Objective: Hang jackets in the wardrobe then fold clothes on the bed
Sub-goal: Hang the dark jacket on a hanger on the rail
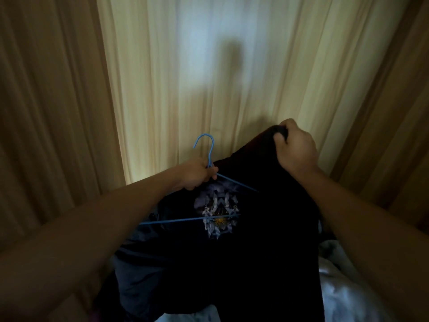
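Note:
A dark garment with a pale printed emblem on its front hangs in front of me. My right hand grips its upper edge, bunched in the fist, and lifts it. My left hand holds a blue wire hanger by the neck, just below the hook. The hanger's bars lie across the front of the garment, over the emblem. A second dark bluish garment shows at the lower left, partly under the first.
Cream curtains hang straight ahead, lit from behind, with tan drapes on both sides. White bedding lies at the lower right under the clothes.

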`<state>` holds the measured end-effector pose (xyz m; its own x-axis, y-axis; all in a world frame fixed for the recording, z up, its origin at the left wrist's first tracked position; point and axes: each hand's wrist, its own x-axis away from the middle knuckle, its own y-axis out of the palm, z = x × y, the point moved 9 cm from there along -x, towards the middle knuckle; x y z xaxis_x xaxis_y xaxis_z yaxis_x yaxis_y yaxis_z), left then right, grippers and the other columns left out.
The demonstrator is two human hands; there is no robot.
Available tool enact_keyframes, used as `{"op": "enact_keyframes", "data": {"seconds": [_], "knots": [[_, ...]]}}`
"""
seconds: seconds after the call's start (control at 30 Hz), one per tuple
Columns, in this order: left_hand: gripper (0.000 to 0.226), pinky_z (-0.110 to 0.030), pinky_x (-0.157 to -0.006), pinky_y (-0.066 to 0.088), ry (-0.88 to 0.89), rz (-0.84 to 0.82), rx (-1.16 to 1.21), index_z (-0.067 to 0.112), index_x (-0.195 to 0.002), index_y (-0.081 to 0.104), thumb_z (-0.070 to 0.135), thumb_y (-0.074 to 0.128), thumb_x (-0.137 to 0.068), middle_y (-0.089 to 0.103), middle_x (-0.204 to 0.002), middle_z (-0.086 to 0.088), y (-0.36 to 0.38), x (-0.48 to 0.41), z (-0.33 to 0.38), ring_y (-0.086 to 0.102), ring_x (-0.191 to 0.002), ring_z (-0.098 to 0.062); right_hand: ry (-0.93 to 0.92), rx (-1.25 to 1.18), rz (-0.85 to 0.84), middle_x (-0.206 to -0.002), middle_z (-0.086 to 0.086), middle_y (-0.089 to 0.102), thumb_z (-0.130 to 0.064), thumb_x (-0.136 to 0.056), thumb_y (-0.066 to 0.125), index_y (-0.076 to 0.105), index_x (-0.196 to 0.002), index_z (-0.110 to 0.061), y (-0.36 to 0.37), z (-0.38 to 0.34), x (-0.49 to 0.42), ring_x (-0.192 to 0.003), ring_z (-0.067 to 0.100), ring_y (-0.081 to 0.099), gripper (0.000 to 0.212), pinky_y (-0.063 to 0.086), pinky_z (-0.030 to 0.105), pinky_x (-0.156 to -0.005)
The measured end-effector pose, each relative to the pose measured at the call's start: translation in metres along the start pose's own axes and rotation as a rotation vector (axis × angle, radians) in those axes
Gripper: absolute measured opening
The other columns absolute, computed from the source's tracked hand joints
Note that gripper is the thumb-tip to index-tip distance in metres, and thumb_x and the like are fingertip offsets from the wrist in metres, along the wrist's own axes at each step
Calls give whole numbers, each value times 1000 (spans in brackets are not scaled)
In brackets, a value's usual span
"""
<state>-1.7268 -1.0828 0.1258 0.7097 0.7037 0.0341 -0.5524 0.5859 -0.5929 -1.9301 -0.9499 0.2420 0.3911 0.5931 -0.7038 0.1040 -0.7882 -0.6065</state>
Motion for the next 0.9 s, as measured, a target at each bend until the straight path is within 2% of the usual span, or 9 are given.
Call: {"op": "enact_keyframes", "data": {"seconds": [0.13,0.27,0.33,0.4,0.47,0.53,0.67,0.8,0.9], "knots": [[35,-22,-47,35,110,144,118,13,-87,64,34,44,-107,50,-65,2,-14,-10,22,42,-54,-11,-83,-186,-176,-91,10,69,-33,-98,55,55,-112,-21,19,-31,19,-81,31,65,18,55,43,-75],[37,-23,-57,40,177,192,149,18,-74,61,33,49,-106,56,-63,5,-12,-18,28,49,-56,-8,-167,-74,-637,-93,-7,61,-78,-90,37,48,-100,-34,82,-56,66,-84,19,62,46,50,39,-75],[36,-19,-50,38,168,153,204,17,-74,58,31,50,-106,51,-58,7,-3,-17,18,45,-49,-5,-198,35,-558,-93,-5,58,-75,-93,32,52,-93,-29,86,-47,65,-89,21,59,50,47,38,-77],[31,-18,-44,33,171,102,255,13,-80,57,29,50,-106,45,-55,6,9,-17,13,39,-44,-5,-288,192,-413,-109,0,56,-74,-87,46,54,-105,-24,88,-43,59,-103,23,53,54,46,42,-87],[26,-19,-43,30,200,44,293,8,-85,56,22,50,-106,44,-54,3,20,-16,14,37,-41,-5,-299,251,-509,-127,3,55,-81,-77,51,48,-128,-26,107,-39,58,-115,26,53,75,47,47,-94],[25,-20,-45,34,244,-17,273,8,-83,58,19,51,-105,56,-57,0,25,-13,17,46,-46,-8,-362,291,-590,-120,1,62,-81,-82,39,50,-127,-29,126,-38,64,-108,29,62,70,53,47,-86],[26,-33,-80,55,120,24,445,11,-110,68,31,55,-102,75,-103,-6,-7,-26,-32,70,-92,-21,-487,311,-456,-94,4,64,-56,-103,38,52,-105,-23,124,-34,66,-84,30,62,36,53,45,-69],[18,-30,-82,44,-58,235,-169,16,-102,66,32,62,-97,69,-105,-5,-59,-43,-115,64,-101,-22,-482,278,-438,-88,6,61,-44,-106,40,57,-109,-15,119,-27,64,-77,28,58,33,49,40,-63],[47,-35,-97,43,-279,128,-391,8,-136,56,28,68,-95,57,-136,-19,-60,-52,-186,56,-124,-34,-512,279,-463,-86,7,60,-44,-106,41,56,-108,-15,125,-25,68,-73,28,58,33,48,40,-60]]}}
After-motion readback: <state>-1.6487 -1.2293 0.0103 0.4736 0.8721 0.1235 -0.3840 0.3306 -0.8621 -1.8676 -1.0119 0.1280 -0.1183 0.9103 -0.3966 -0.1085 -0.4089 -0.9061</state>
